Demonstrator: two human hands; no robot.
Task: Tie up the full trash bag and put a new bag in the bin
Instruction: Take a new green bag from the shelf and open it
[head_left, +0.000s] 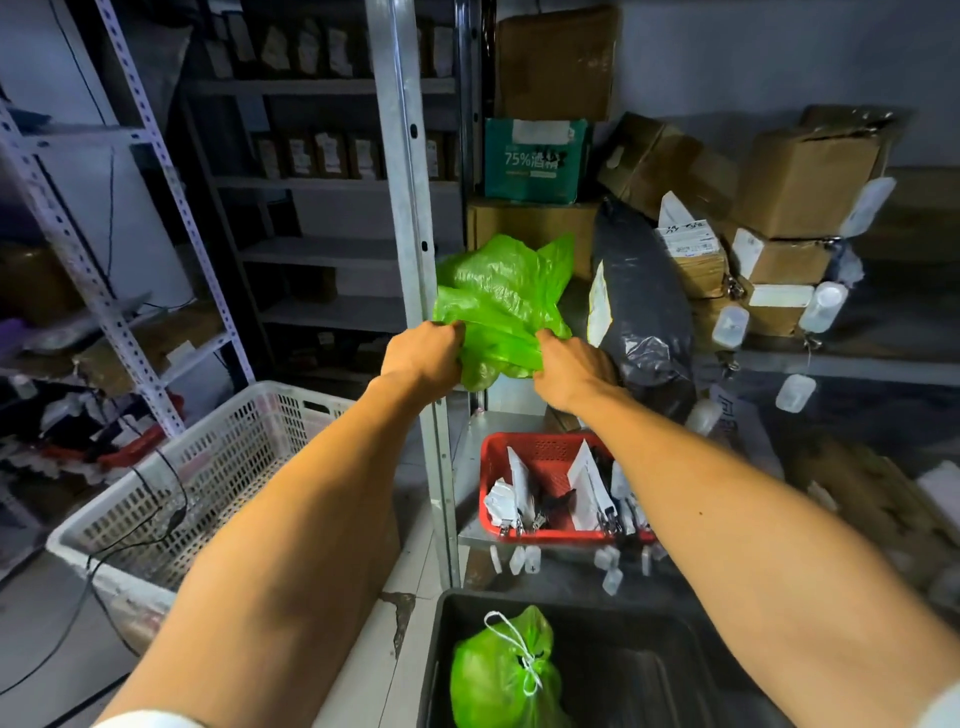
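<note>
- Both hands, left hand (423, 353) and right hand (569, 376), are closed on a crumpled new green bag (501, 301), held at shelf height.
- The tied full green bag (506, 675) lies directly below, in the black bin (649, 670), nearer the right arm.

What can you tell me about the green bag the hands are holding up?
The green bag is thin, crinkly, see-through plastic, bright lime in colour. It looks empty and crumpled, not yet spread open. It is held up in the air in front of the metal shelves, above the red basket. The left hand pinches its left edge and the right hand grips its right edge, stretching the lower part between them. The upper part puffs loosely upward. Nothing else seems to touch it.
</note>
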